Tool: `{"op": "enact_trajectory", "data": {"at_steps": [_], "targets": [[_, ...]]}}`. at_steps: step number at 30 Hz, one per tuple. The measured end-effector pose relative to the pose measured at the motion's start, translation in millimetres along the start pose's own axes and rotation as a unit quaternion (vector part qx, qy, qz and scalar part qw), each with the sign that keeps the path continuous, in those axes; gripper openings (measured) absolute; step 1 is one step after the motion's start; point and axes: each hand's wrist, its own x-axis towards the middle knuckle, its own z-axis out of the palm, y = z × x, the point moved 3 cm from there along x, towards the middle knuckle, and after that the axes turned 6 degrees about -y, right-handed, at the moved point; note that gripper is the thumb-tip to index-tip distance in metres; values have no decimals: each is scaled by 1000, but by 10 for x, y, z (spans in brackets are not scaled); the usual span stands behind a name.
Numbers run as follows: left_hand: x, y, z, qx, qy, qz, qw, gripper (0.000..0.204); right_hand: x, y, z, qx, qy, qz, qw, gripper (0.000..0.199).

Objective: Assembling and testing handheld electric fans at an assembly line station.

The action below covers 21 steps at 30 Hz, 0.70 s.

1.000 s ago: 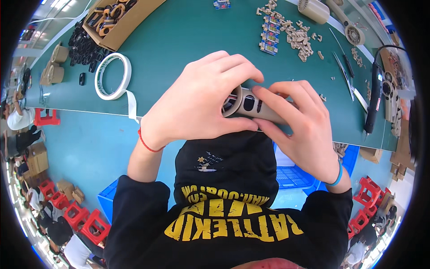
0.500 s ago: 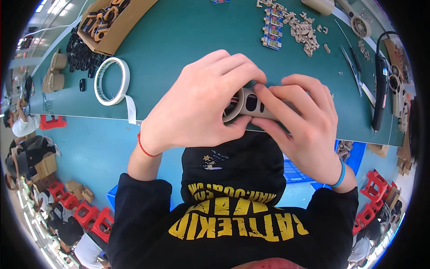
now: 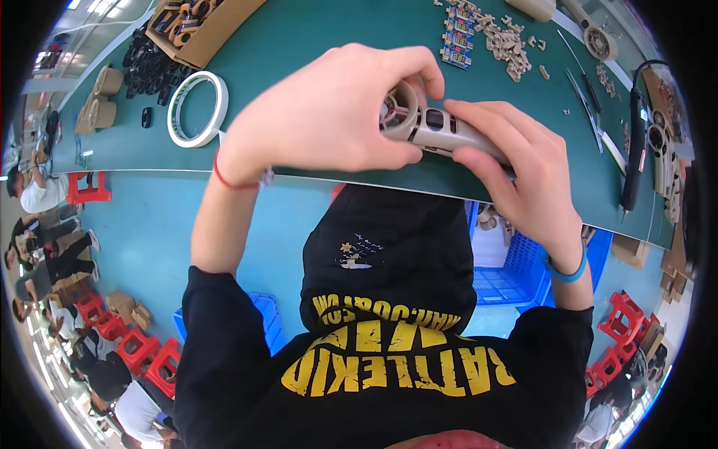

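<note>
Both hands hold a beige handheld fan (image 3: pixel 446 135) just inside the near edge of the green table. Its round end faces left, and wires or blades show inside the ring. Dark oval openings mark the body beside that ring. My left hand (image 3: pixel 321 112) is curled around the round end, thumb below and fingers above. Around the handle to the right, my right hand (image 3: pixel 520 153) is closed, its thumb on the near side and fingers along the far side. The handle's far right end is partly hidden by the right hand.
A white tape roll (image 3: pixel 197 109) lies left, near black parts (image 3: pixel 149 67) and a cardboard box (image 3: pixel 206 45). Small circuit boards (image 3: pixel 457 41) and beige pieces (image 3: pixel 508 52) lie at the back. A black electric screwdriver (image 3: pixel 636 153) is at right; a blue crate (image 3: pixel 516 266) stands below the table edge.
Both hands and the fan have moved up and farther from my body. The fan is tilted differently, showing more of its handle and the inside of its ring.
</note>
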Motion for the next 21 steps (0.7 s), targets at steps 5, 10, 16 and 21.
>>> {"op": "enact_trajectory", "data": {"at_steps": [5, 10, 16, 21], "targets": [[125, -139, -134, -37, -84, -39, 995, 45, 75, 97, 27, 90, -28, 41, 995, 26], [168, -227, -148, -83, -108, -67, 988, 46, 135, 126, 19, 145, -48, 66, 986, 26], [141, -250, -126, -114, -102, -59, 986, 45, 151, 127, -15, 107, -74, -5, 992, 33], [4, -122, -58, -74, -45, -35, 996, 41, 22, -3, 67, 82, -86, 17, 993, 43]]}}
